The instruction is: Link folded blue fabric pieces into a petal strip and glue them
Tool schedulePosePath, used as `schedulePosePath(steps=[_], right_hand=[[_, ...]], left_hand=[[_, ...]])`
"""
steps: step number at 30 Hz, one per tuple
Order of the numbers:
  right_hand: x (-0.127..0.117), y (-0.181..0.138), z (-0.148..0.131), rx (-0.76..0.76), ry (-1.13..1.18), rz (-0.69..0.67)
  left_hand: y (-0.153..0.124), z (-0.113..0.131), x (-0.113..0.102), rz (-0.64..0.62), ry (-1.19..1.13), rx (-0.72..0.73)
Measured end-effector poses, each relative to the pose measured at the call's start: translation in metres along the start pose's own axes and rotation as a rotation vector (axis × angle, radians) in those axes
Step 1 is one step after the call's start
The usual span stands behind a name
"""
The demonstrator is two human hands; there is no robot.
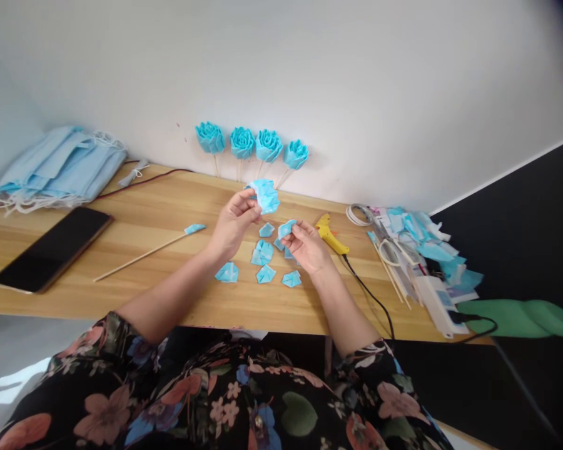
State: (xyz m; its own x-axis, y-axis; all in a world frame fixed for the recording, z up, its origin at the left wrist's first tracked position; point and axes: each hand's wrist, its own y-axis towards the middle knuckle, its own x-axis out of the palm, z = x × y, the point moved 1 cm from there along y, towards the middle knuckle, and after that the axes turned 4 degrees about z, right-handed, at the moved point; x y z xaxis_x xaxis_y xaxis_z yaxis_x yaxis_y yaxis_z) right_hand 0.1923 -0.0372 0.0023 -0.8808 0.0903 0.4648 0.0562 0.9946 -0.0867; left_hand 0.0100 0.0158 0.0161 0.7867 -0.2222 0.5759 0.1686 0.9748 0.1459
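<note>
Between the thumb and fingers of my left hand (237, 222) is a blue fabric flower (266, 195), made of layered folded petals and raised above the table. My right hand (307, 245) pinches a single folded blue petal (286, 229), a little below and to the right of the flower, apart from it. Under my hands lie several loose folded petals, among them one petal (265, 274) and a larger blue piece (262, 252). Some petals are partly hidden by my right hand. A yellow glue gun (331, 234) rests just right of that hand.
Several finished blue flowers (242, 143) on sticks lean against the wall. At left are stacked face masks (60, 167), a phone (51, 249) and a stick with a blue tip (150, 253). Scissors (394, 252), blue scraps (422, 232) and a white power strip (438, 305) lie at right.
</note>
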Motion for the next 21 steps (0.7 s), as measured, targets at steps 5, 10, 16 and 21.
schedulePosePath(steps=[5,10,16,21], right_hand=[[0.006,-0.005,0.004,0.026,0.048,0.018],[0.010,-0.007,0.002,0.012,0.089,0.032],[0.011,-0.007,0.003,0.044,0.120,0.034],[0.012,-0.007,0.004,0.056,0.120,0.034]], left_hand=[[-0.005,-0.004,0.003,-0.047,0.044,-0.004],[-0.007,-0.008,0.004,-0.076,0.061,-0.003],[-0.010,-0.010,0.006,-0.107,0.065,-0.011],[-0.010,-0.012,0.005,-0.128,0.071,-0.012]])
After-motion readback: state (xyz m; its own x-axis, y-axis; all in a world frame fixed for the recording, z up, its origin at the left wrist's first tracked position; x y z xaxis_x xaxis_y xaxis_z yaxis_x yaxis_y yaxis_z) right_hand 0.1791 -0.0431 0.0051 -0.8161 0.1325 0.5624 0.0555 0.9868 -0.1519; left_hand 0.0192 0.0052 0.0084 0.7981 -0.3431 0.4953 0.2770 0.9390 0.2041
